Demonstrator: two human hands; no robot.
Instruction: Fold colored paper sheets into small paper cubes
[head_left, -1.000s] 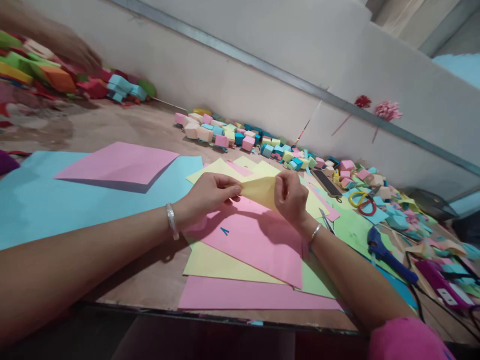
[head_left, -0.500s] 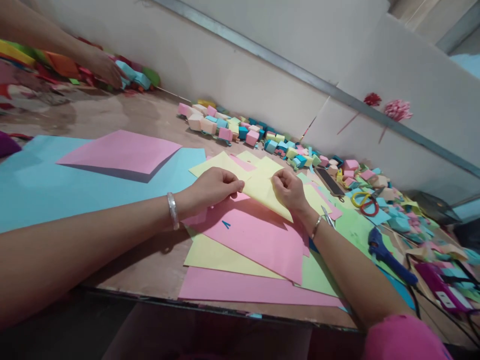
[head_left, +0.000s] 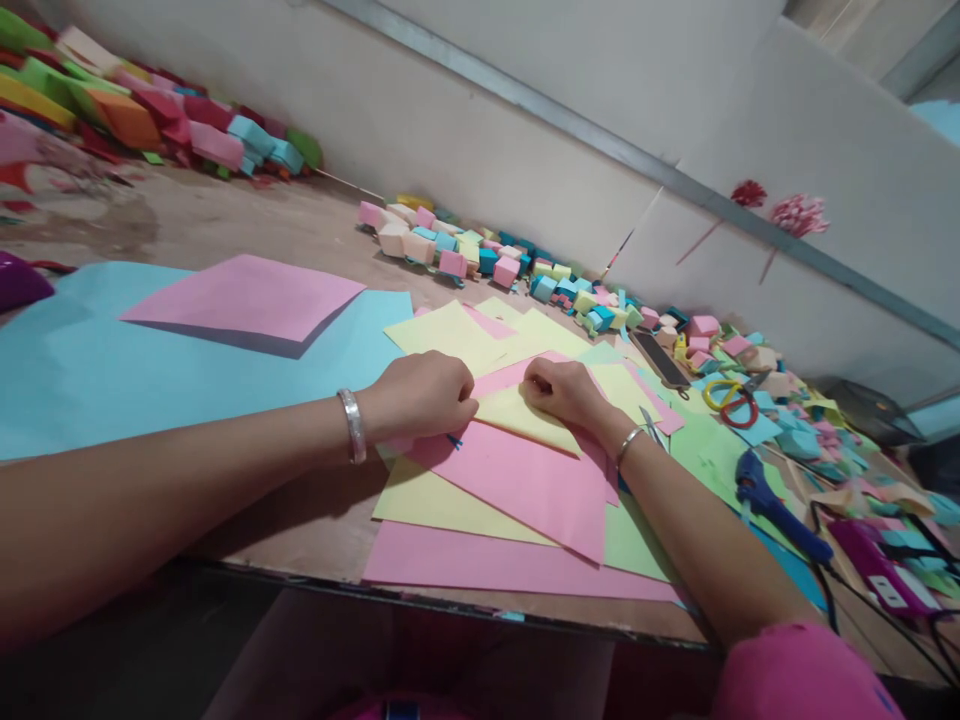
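A folded piece of yellow paper (head_left: 525, 418) lies over the pink sheets, held between my two hands. My left hand (head_left: 426, 392) is closed with its fingertips at the paper's left end. My right hand (head_left: 562, 390) is curled shut on the paper's upper right side. Beneath them spreads a pink sheet (head_left: 525, 490), on top of a yellow sheet (head_left: 457, 507) and another pink sheet (head_left: 480, 562). Just beyond my hands lie more yellow pieces (head_left: 450, 335). A small blue scrap (head_left: 454, 441) shows beside my left fingers.
A pink sheet (head_left: 247, 300) rests on a large blue sheet (head_left: 112, 370) at left. Small paper boxes (head_left: 454, 262) line the wall. Scissors (head_left: 731, 402), a dark flat bar (head_left: 660, 362), a blue glue gun (head_left: 776, 510) and a purple box (head_left: 881, 570) are at right.
The yellow paper has been folded into a narrower strip and lowered nearer me. Both hands have moved slightly with it. Another person's hand at upper left has left the view.
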